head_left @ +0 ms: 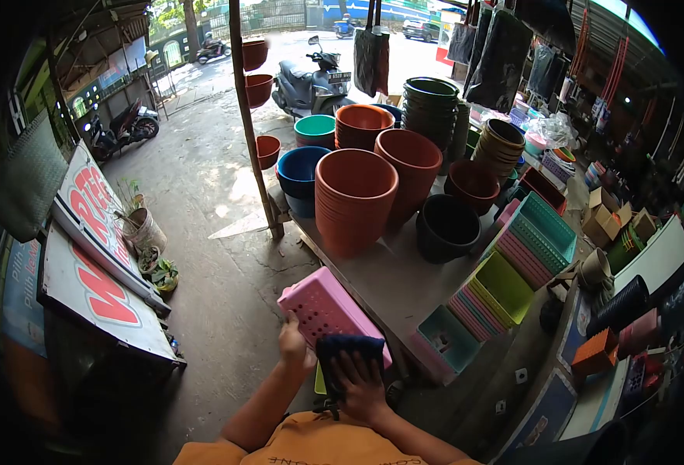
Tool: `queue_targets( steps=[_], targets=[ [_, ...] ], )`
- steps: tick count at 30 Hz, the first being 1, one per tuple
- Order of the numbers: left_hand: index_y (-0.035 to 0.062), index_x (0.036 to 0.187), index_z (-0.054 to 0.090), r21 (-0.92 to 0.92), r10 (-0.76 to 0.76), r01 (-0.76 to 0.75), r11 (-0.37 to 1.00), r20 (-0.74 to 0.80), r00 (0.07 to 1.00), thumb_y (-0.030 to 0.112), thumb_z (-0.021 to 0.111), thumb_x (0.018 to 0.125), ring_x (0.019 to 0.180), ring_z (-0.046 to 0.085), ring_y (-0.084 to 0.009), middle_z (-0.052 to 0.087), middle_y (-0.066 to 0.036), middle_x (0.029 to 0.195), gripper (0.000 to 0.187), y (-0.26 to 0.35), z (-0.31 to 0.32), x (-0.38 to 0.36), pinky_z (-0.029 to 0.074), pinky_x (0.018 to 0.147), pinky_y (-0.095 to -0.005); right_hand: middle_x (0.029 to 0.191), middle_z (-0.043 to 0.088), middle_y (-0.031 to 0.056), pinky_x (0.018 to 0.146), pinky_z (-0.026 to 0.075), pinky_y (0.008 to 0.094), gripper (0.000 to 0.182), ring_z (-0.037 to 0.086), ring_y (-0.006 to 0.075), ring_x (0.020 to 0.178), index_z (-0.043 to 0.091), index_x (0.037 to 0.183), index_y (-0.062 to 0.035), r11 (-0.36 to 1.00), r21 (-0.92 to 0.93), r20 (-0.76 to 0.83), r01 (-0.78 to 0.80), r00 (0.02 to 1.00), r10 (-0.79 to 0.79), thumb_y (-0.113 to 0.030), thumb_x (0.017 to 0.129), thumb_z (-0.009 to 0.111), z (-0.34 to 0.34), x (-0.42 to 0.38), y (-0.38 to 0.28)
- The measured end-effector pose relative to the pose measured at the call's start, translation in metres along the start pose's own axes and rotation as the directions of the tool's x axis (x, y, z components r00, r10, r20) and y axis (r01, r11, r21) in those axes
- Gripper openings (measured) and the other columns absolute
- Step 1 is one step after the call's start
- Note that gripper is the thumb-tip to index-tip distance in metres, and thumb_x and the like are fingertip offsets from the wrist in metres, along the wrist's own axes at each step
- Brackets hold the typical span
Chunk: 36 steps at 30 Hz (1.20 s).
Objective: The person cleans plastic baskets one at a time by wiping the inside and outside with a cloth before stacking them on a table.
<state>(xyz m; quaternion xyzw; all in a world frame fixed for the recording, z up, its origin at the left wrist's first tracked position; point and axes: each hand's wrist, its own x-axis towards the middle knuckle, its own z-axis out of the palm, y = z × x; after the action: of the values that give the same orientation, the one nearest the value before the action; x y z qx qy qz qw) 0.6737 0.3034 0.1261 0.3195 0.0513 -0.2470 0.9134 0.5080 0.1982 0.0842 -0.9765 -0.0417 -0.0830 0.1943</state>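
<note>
A pink plastic basket with round holes is held tilted in front of my body, beside the table edge. My left hand grips its lower left side, fingers bent round the edge. A folded dark cloth lies against the basket's lower right part. Pressed flat on that cloth is my right hand, its fingers slightly spread. Part of a yellow-green object shows below the basket, between my hands.
The table on the right bears stacked terracotta pots, a black pot and stacked colored baskets. A wooden post stands at its left corner. Signboards and potted plants are on the left. A scooter is parked beyond.
</note>
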Motion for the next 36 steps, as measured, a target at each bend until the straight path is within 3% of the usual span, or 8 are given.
queue_targets(
  steps=[9, 19, 21, 27, 28, 31, 35, 36],
  targets=[
    [0.0052, 0.147, 0.036, -0.277, -0.023, 0.038, 0.960, 0.058, 0.998, 0.046, 0.019, 0.106, 0.132, 0.048, -0.0332, 0.046, -0.017, 0.145, 0.060, -0.011, -0.033, 0.017, 0.040, 0.111, -0.0500, 0.159, 0.018, 0.0265, 0.120, 0.011, 0.0531, 0.080, 0.017, 0.0446, 0.148, 0.018, 0.153, 0.0053, 0.904, 0.408, -0.673, 0.129, 0.712, 0.203, -0.039, 0.097, 0.052, -0.002, 0.011, 0.027],
    [0.0044, 0.147, 0.035, -0.143, -0.115, 0.147, 0.979, 0.207, 0.971, 0.040, 0.030, 0.105, 0.133, 0.046, -0.0311, 0.048, -0.015, 0.143, 0.056, -0.021, -0.044, 0.010, 0.037, 0.113, -0.0463, 0.141, 0.049, 0.0128, 0.110, 0.035, 0.0386, 0.061, 0.046, 0.0208, 0.128, 0.031, 0.150, 0.0040, -0.110, 0.986, 0.008, 0.124, 0.624, 0.781, -0.036, 0.106, 0.040, -0.039, 0.016, 0.063],
    [0.0042, 0.146, 0.037, -0.118, -0.109, 0.131, 0.984, 0.175, 0.979, 0.037, 0.030, 0.105, 0.129, 0.049, -0.0313, 0.050, -0.016, 0.139, 0.053, -0.011, -0.026, 0.001, 0.039, 0.111, -0.0458, 0.121, 0.061, 0.0160, 0.096, 0.046, 0.0370, 0.050, 0.060, 0.0219, 0.106, 0.038, 0.148, 0.0010, -0.114, 0.989, 0.052, 0.090, 0.508, 0.860, -0.020, 0.104, 0.045, -0.032, 0.006, 0.103],
    [0.0014, 0.134, 0.048, 0.266, -0.224, 0.220, 0.939, -0.016, 0.975, 0.041, 0.029, 0.107, 0.107, 0.063, -0.0272, 0.062, -0.015, 0.120, 0.052, -0.021, -0.025, 0.003, 0.051, 0.096, -0.0429, 0.101, 0.070, 0.0135, 0.079, 0.052, 0.0286, 0.057, 0.067, 0.0161, 0.088, 0.061, 0.120, 0.0106, 0.925, 0.305, -0.067, -0.225, 0.964, 0.256, -0.039, 0.107, 0.037, -0.068, -0.001, 0.124],
    [0.0011, 0.134, 0.048, 0.266, -0.207, 0.193, 0.944, 0.027, 0.978, 0.043, 0.029, 0.107, 0.108, 0.063, -0.0265, 0.062, -0.015, 0.122, 0.054, -0.023, -0.027, 0.005, 0.051, 0.096, -0.0425, 0.098, 0.069, 0.0130, 0.072, 0.053, 0.0290, 0.060, 0.066, 0.0165, 0.082, 0.062, 0.120, 0.0114, 0.357, 0.731, 0.237, -0.581, 0.708, 0.665, -0.042, 0.107, 0.038, -0.136, 0.041, 0.057],
    [-0.0001, 0.133, 0.048, 0.289, -0.172, 0.136, 0.948, 0.100, 0.980, 0.044, 0.029, 0.107, 0.108, 0.063, -0.0236, 0.062, -0.015, 0.122, 0.055, -0.024, -0.019, 0.005, 0.051, 0.095, -0.0390, 0.099, 0.069, 0.0080, 0.075, 0.052, 0.0263, 0.058, 0.067, 0.0155, 0.088, 0.064, 0.115, 0.0060, -0.130, 0.954, 0.296, -0.272, 0.768, 0.567, -0.048, 0.102, 0.048, -0.102, 0.059, 0.093],
    [-0.0013, 0.131, 0.048, 0.333, -0.151, 0.096, 0.938, 0.145, 0.978, 0.048, 0.035, 0.105, 0.105, 0.064, -0.0197, 0.063, -0.014, 0.120, 0.057, -0.028, -0.019, 0.004, 0.053, 0.092, -0.0348, 0.094, 0.068, 0.0106, 0.071, 0.052, 0.0319, 0.056, 0.064, 0.0188, 0.081, 0.065, 0.116, 0.0059, -0.070, 0.932, 0.318, -0.356, 0.705, 0.634, -0.044, 0.105, 0.041, -0.111, 0.083, 0.097],
    [-0.0013, 0.131, 0.048, 0.332, -0.149, 0.094, 0.939, 0.145, 0.978, 0.048, 0.035, 0.105, 0.105, 0.064, -0.0197, 0.063, -0.014, 0.120, 0.057, -0.032, -0.020, 0.004, 0.053, 0.092, -0.0348, 0.092, 0.068, 0.0113, 0.070, 0.052, 0.0316, 0.050, 0.064, 0.0199, 0.078, 0.066, 0.117, 0.0030, 0.395, 0.873, -0.023, -0.284, 0.787, 0.617, -0.040, 0.104, 0.043, -0.089, 0.085, 0.107]
  ],
)
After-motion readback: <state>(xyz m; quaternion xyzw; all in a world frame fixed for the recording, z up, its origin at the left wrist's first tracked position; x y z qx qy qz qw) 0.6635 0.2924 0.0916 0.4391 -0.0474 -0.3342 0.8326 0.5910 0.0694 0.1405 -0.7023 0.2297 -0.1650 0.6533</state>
